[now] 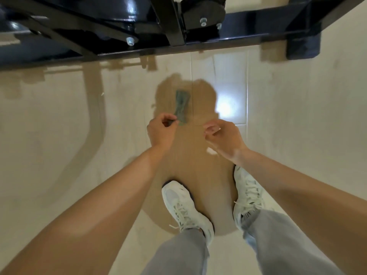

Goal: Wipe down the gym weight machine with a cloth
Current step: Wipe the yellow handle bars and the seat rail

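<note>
Two bare forearms fill the lower view, nearest the lens, reaching forward and down.

Floor [59, 120]: pale glossy tile, carries everything. The person's shadow falls over its middle, with a glare patch just right of that.

Weight machine [258, 26]: black painted frame along the far edge of the floor. Only low beams, a strut and a rounded housing are in view. Gloss is visible on the paint, but I cannot tell wiped from unwiped surface.

Legs: grey trousers, white laced shoes [184, 205], standing at the near-middle of the floor, well apart from the frame.

Left hand [161, 130]: fingers curled, pinching the near end of the cloth [181, 105].

Right hand [224, 139]: fingers curled inward, nothing visible in them. It is blurred, so I cannot tell if it grips anything. It is near the left hand, not touching the cloth.

Cloth: small, grey-green, hanging out from the left hand above the middle of the floor. It is clear of the machine and blurred.

Bolts [130, 40]: silver heads on the frame's underside.

Progress (judgement): the cloth is in hand but off the machine. No wiping contact at this moment. Low beams, strut and housing all remain within reach to be done. Extent of completed wiping not determinable here.
</note>
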